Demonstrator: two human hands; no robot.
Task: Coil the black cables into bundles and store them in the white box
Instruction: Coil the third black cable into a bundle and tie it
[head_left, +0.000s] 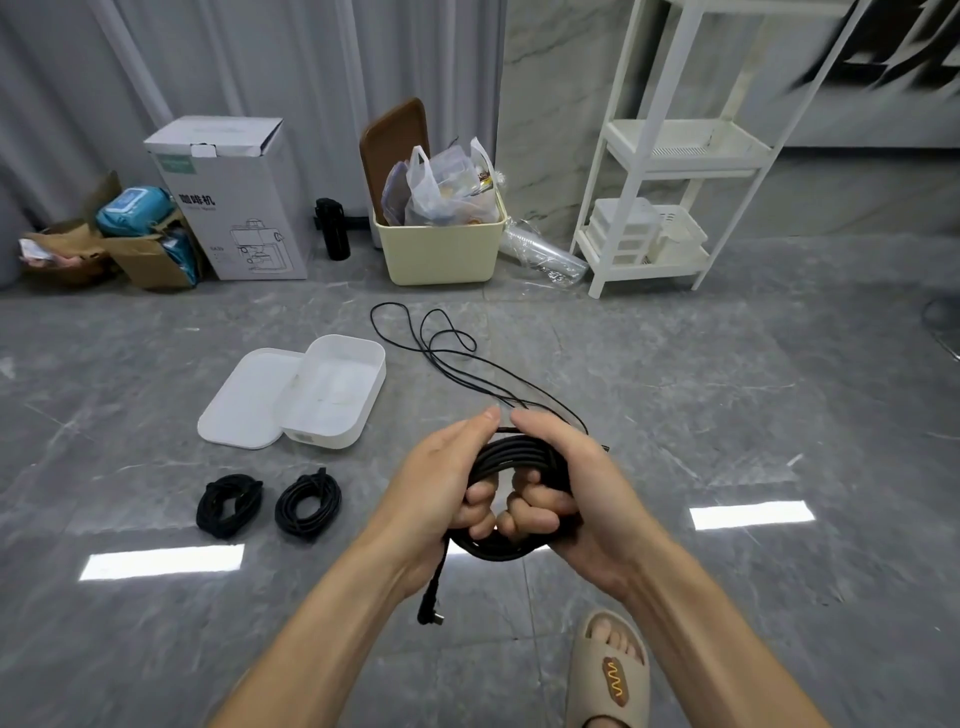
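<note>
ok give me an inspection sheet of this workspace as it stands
surface: grey marble-look floor, glossy, with light reflections
job's things: white box open and empty, lid lying against its left side; two coiled bundles on the floor in front of it
clutter: nothing seen among the job's things
hands: left hand and right hand both grip a black coil, plug end dangling
cables: thin loose cable trails on the floor beyond the hands
surroundings: cardboard box, cream bin of bags, white shelf, black bottle, curtain

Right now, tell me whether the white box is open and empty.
Open and empty: white box shows a bare interior, its lid lying alongside.
</note>
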